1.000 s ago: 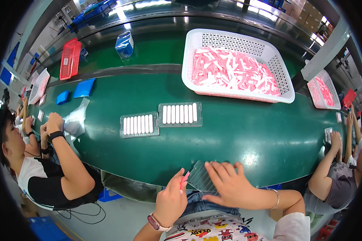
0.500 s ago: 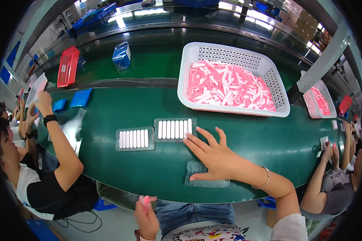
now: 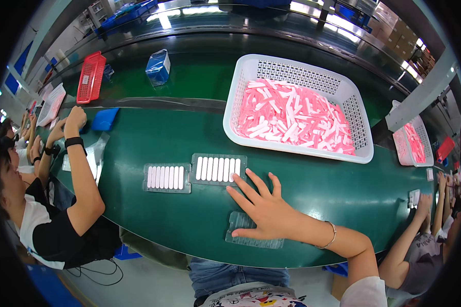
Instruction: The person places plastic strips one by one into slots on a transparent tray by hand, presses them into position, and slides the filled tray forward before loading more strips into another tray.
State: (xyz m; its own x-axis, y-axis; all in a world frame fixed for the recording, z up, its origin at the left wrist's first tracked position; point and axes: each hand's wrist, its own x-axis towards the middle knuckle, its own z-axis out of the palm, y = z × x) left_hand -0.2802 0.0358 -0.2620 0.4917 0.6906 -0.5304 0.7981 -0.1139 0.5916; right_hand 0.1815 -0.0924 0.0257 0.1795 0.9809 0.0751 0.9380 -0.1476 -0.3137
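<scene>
My right hand (image 3: 271,212) is open with its fingers spread. A fingertip reaches the right end of a clear plastic tray (image 3: 217,183) that holds a row of several white strips (image 3: 217,169). Joined edge to edge on its left lies a similar clear tray (image 3: 166,191), also filled with white strips (image 3: 165,177). Partly under my right palm and thumb is another clear tray (image 3: 258,243), in which no strips show; my hand covers part of it. My left hand is out of view.
A white basket (image 3: 292,148) of pink and white strips (image 3: 297,115) stands beyond my right hand. A red basket (image 3: 90,77), a wrapped blue box (image 3: 158,68) and a blue packet (image 3: 105,119) lie at left. Co-workers sit on both sides; one arm (image 3: 82,163) reaches over the table.
My left hand, which held something pink at the lower edge, has left the view. My right hand stays spread by the trays. The left co-worker's hands have shifted.
</scene>
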